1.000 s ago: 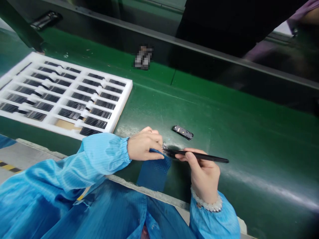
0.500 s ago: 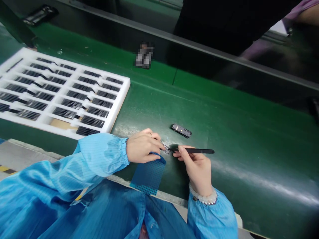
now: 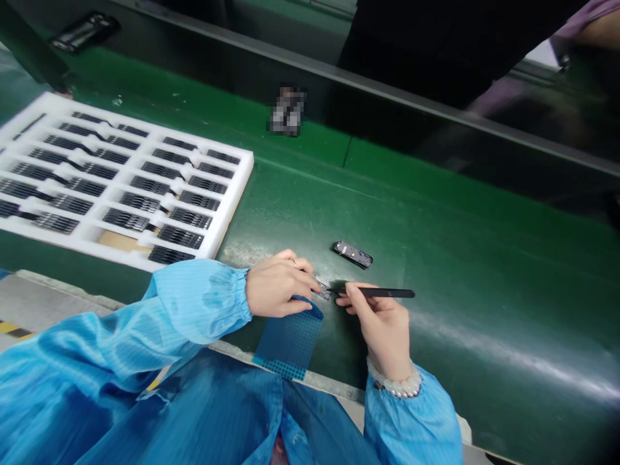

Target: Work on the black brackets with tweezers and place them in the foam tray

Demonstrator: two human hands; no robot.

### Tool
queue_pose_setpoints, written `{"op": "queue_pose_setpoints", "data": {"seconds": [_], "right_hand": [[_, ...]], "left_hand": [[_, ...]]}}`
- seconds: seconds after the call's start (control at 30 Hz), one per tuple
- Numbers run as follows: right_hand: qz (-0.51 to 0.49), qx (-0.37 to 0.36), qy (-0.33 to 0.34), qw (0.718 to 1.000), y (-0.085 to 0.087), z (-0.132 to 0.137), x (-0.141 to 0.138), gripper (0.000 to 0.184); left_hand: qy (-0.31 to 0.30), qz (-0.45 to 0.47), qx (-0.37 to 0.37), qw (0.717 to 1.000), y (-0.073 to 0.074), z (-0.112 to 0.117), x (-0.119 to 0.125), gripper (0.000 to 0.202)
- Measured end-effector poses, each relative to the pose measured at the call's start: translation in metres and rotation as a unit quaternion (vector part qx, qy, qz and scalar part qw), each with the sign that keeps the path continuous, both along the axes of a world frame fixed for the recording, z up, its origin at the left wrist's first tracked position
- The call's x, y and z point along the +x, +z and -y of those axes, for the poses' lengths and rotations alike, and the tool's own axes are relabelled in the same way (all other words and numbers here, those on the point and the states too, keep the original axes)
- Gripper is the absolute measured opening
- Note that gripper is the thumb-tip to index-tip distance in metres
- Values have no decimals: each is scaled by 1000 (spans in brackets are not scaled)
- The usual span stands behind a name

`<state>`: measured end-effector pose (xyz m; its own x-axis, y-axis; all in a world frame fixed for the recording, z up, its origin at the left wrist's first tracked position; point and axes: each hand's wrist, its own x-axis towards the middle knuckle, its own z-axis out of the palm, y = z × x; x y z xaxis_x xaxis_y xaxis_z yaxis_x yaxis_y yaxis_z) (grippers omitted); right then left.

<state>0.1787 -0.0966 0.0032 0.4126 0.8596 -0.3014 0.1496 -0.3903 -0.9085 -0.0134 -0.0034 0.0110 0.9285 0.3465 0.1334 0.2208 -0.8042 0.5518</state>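
My left hand (image 3: 278,284), fingers bent and closed together, holds the top of a blue dotted sheet (image 3: 290,342) between thumb and fingers. Its fingertips also press on the end of a small circuit board (image 3: 322,289) on the green surface; part of the board is hidden under them. In a pinch, my right hand (image 3: 380,316) grips black tweezers (image 3: 387,293), whose points reach the board's right end. Just beyond both hands lies a narrow black casing (image 3: 353,254) with its inside facing up.
A white foam tray (image 3: 227,223) with rows of thin black parts sits on the green work surface (image 3: 460,278) at left. Farther back, a green strip carries a blurred-out object (image 3: 287,111). A dark device (image 3: 84,31) is at top left.
The green strip at the back has shifted slightly right, carrying the blurred-out object and the dark device. My hands, the tweezers and the board look almost unmoved.
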Motion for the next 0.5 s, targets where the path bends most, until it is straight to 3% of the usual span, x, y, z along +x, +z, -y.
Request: {"op": "queue_pose_setpoints", "data": {"seconds": [0.5], "right_hand": [[26,13,10,1000,-3,1,0,33]], "left_hand": [[2,7,-1,1000,1,-1,0,14]]}}
